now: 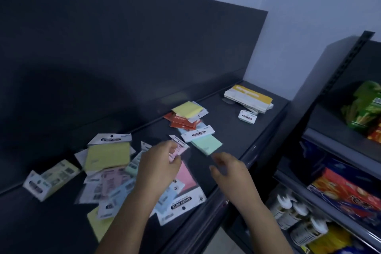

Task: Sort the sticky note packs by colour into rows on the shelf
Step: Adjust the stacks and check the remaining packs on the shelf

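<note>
I note my left hand (158, 163) pinching a small pink pack (182, 150), seemingly lifted off the mixed heap (111, 175) on the shelf (237, 130) under the grip, for sorting. My right hand (228, 169) hovers beside it, fingers relaxed and empty, ready to assist.

A single wide-angle camera, worn on the person's head, looked forward and down from just in front of the dark shelf (224, 121), near its front edge. It sat close: the left hand (160, 163) and right hand (228, 169) reached in from the bottom of the frame. The view was tilted, facing the shelf's back panel (123, 47) obliquely, and it took in the shelf's right end and a neighbouring goods rack (309, 88).
</note>
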Motion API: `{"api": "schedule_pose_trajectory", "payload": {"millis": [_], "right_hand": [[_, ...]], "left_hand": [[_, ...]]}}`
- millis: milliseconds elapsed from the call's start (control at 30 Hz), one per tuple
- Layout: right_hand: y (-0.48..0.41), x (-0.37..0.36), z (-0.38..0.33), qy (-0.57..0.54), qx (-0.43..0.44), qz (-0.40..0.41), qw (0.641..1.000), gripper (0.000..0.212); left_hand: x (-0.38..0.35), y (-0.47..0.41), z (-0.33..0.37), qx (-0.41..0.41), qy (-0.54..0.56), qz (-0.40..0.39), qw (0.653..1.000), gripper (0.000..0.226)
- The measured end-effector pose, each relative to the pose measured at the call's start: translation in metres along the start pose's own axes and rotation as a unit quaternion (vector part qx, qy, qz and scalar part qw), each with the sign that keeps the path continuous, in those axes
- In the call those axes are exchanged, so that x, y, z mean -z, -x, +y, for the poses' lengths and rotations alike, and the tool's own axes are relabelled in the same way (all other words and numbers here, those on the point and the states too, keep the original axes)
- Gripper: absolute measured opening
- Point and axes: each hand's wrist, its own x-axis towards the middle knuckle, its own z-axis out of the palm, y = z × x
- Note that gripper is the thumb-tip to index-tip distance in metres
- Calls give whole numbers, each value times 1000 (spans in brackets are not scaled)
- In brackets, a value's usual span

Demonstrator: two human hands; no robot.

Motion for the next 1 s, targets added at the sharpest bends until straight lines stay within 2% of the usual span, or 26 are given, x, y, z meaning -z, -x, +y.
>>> {"api": "schedule_pose_trajectory", "payload": {"millis": [233, 500, 600, 733, 800, 900, 933, 1000], "right_hand": [[-63, -8, 28, -27, -15, -10, 999, 29], [-165, -21, 57, -72, 22, -35, 997, 23], [-210, -25, 67, -77, 38, -42, 995, 25], [-271, -40, 78, -36, 41, -67, 996, 40], [-294, -53, 75, 15, 50, -90, 995, 56], [-307, -68, 62, 75, 29, -140, 987, 77], [-308, -71, 59, 75, 29, -155, 985, 78], [-312, -76, 57, 35, 22, -188, 981, 77]], "left_hand": [[-19, -59, 0, 43, -35, -15, 998, 27], [-52, -108, -3, 93, -84, 21, 992, 28], [-59, -122, 3, 115, -103, 51, 987, 27], [-58, -128, 3, 123, -83, 162, 975, 22], [-48, -117, -7, 149, -97, 227, 958, 26], [-28, -89, -29, 236, -149, 295, 914, 26], [-21, -80, -36, 284, -174, 301, 894, 29], [-7, -67, -48, 397, -215, 264, 852, 44]]}}
